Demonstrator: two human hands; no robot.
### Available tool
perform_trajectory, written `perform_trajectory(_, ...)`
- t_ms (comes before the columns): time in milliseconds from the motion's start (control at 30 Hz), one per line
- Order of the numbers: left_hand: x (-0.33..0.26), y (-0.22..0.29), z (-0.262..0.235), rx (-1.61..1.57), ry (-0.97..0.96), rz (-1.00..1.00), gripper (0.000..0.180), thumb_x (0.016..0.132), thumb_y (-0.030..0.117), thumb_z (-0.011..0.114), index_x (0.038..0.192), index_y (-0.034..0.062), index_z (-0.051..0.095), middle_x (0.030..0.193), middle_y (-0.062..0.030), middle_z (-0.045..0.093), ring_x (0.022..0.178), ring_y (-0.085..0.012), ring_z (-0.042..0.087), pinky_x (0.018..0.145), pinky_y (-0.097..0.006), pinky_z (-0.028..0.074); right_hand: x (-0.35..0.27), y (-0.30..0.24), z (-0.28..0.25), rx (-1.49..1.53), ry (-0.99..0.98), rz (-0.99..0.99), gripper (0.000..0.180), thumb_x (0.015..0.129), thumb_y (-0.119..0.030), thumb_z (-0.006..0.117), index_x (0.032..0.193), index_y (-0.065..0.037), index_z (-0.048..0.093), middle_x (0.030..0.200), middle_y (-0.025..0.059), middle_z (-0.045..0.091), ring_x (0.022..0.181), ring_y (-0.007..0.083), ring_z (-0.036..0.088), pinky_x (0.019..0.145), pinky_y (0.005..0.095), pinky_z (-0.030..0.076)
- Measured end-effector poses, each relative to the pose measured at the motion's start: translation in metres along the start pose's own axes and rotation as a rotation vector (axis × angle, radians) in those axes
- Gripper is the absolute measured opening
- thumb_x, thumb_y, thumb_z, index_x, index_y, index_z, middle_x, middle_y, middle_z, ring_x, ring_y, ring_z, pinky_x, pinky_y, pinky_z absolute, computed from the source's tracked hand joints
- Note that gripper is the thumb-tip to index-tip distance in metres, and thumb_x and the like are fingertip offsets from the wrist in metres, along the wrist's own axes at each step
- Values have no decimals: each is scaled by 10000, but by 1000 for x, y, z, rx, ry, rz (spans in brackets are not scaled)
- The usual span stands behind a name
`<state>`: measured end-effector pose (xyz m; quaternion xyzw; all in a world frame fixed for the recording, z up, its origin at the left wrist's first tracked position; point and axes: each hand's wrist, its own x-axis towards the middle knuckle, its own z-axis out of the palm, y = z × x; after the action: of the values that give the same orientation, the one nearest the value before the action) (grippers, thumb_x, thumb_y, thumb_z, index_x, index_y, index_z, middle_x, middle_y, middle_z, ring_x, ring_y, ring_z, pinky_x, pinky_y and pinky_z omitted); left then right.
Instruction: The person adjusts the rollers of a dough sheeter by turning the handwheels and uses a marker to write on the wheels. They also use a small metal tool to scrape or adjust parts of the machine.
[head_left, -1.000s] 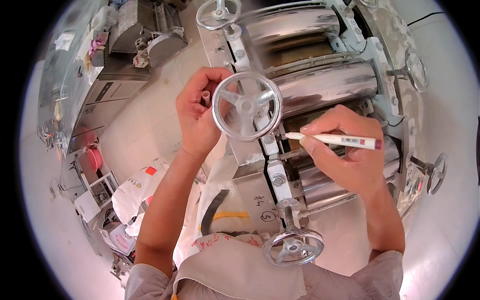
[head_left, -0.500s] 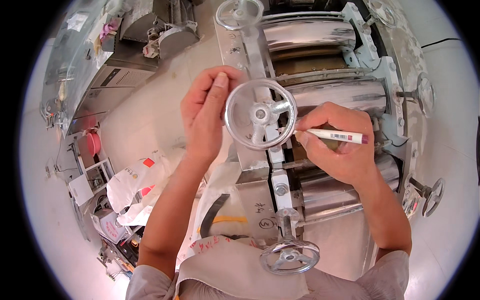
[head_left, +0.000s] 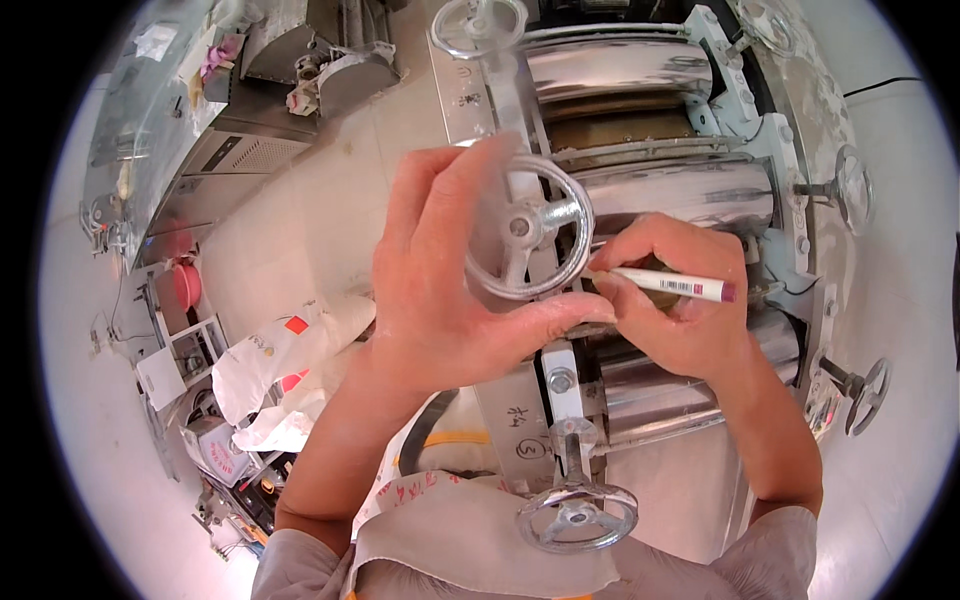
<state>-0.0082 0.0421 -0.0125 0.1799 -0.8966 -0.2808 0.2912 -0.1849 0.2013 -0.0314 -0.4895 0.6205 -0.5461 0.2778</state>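
A metal handwheel [head_left: 522,228] with spokes stands in the middle of the head view. My left hand [head_left: 435,290] is open around its left side, thumb stretched below the rim and fingers above it. The fingertips are blurred, and part of the rim is hidden behind them; I cannot tell whether they touch it. Just right of the wheel, my right hand [head_left: 690,330] holds a white marker pen [head_left: 672,284] with a dark pink end. The pen's tip points left toward the rim, partly hidden by my fingers.
Shiny metal rollers [head_left: 680,190] lie in a row to the right. Other handwheels stand near my apron [head_left: 578,518], at the top [head_left: 480,28] and along the right side [head_left: 868,395]. A steel cabinet [head_left: 240,150] is at upper left, and a white sack [head_left: 260,375] lies lower left.
My left hand has opened from a closed pinch, its thumb swinging right beneath the handwheel. My right hand stays by the wheel, with the pen tilted slightly lower at its outer end.
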Motion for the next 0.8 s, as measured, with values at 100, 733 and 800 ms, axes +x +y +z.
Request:
perform_trajectory(100,6,2,1,21,-9,-10,1020,604,554,1048,1378,-9,693,1124,-96,667,918,-175,648,708,-296,504,0,2,0,-19,13,-40,152,765,27,759,899,-42,737,746,34,691,619,156,624,578,290,497)
perform_trajectory(733,16,-12,5,99,24,132,959,543,589,1065,1257,32,752,1000,-27,661,779,-115,610,586,-250,465,4,0,-1,-50,17,-80,130,779,49,737,871,-39,715,729,26,690,610,132,625,576,262,491)
perform_trajectory(800,14,-11,6,91,17,131,971,541,591,1065,1261,24,746,1001,-32,664,782,-120,617,594,-254,478,4,0,1,-81,28,-107,163,746,61,735,871,-42,721,742,48,701,613,196,659,585,291,514)
